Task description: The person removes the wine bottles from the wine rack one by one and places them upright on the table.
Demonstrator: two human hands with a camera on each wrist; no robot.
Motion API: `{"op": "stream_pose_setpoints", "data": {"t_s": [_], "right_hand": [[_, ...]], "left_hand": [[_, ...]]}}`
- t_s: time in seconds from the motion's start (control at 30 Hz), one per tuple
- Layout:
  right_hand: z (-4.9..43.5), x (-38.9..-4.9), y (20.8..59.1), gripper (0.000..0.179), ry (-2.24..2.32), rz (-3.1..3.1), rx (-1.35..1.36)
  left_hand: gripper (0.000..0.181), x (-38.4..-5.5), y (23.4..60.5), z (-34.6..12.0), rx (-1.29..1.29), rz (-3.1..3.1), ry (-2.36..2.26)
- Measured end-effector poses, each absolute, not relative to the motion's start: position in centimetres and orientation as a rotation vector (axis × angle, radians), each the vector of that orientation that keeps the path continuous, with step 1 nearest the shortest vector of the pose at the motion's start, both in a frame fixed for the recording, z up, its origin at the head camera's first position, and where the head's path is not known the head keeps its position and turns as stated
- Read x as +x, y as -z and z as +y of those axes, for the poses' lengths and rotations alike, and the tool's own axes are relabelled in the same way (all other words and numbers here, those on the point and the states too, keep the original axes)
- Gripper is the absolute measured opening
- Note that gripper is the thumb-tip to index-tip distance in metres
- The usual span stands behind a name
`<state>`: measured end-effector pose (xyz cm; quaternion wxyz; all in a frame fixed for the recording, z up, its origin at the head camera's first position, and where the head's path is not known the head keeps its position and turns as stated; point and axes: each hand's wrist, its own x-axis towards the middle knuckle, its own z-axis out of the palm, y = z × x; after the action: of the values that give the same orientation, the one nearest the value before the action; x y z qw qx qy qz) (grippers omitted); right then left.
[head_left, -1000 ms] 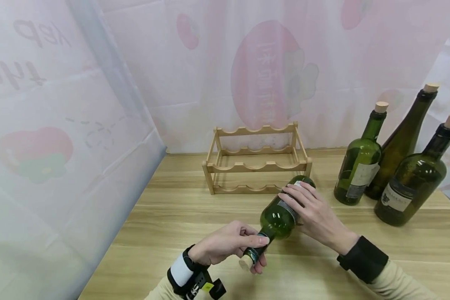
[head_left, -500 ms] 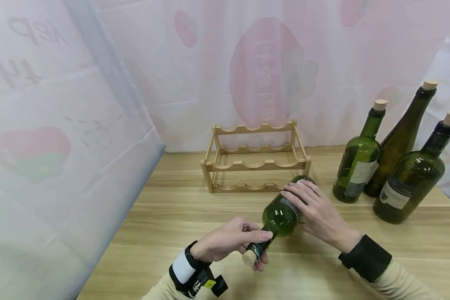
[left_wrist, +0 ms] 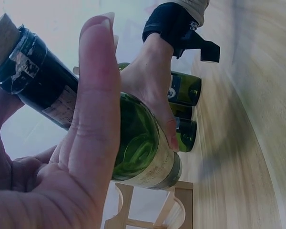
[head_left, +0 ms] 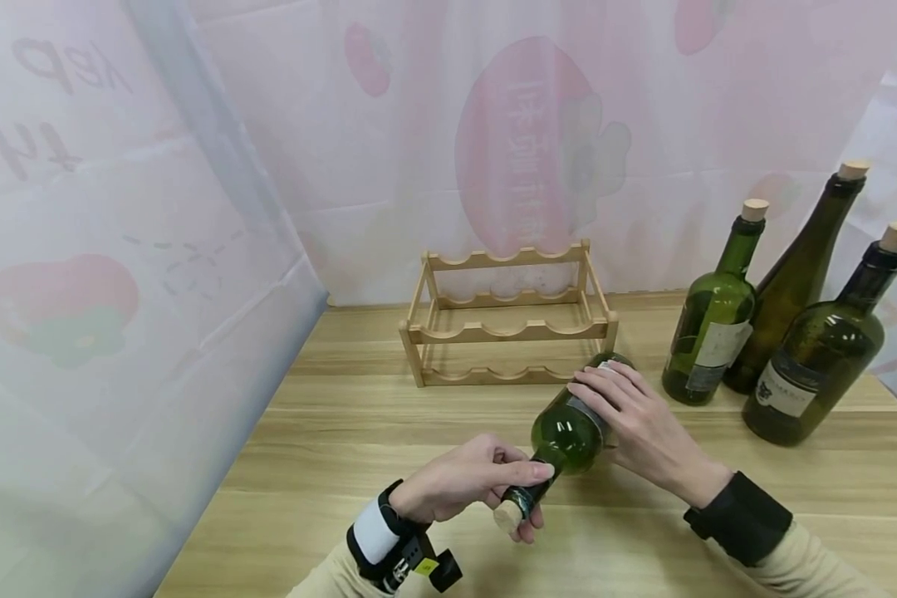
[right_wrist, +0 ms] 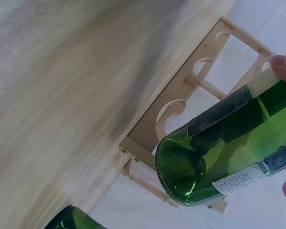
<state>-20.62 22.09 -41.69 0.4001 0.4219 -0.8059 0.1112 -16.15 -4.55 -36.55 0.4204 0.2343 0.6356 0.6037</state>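
Observation:
A green wine bottle [head_left: 568, 436] with a cork lies slanted above the table, its corked neck toward me and its base toward the rack. My left hand [head_left: 471, 477] pinches the dark neck between thumb and fingers, as the left wrist view shows up close. Around the labelled body, my right hand [head_left: 639, 423] grips from above and the right. Just beyond the bottle's base stands a two-tier wooden wine rack [head_left: 508, 334] with scalloped rails and no bottles in it. In the right wrist view the bottle's base [right_wrist: 181, 171] overlaps the rack in the picture; whether they touch I cannot tell.
Three corked bottles stand upright at the right: a green one [head_left: 710, 340], a tall slim one [head_left: 792, 291] and a broad dark one [head_left: 815, 374]. A printed curtain [head_left: 389, 166] hangs behind the wooden table [head_left: 306, 465] and along its left side.
Both hands and the bottle have shifted slightly to the right, with the grips unchanged. The rack and the standing bottles stay in place; the head view has moved a little.

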Motion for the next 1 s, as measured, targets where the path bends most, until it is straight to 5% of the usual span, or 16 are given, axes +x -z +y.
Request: {"op": "stream_pose_setpoints", "data": {"t_s": [1.0], "right_hand": [[24.7, -20.2, 42.2, 0.092, -0.284, -2.164, 0.996]], "left_hand": [[0.029, -16.9, 36.2, -2.2, 0.565, 1.555, -1.461]]}}
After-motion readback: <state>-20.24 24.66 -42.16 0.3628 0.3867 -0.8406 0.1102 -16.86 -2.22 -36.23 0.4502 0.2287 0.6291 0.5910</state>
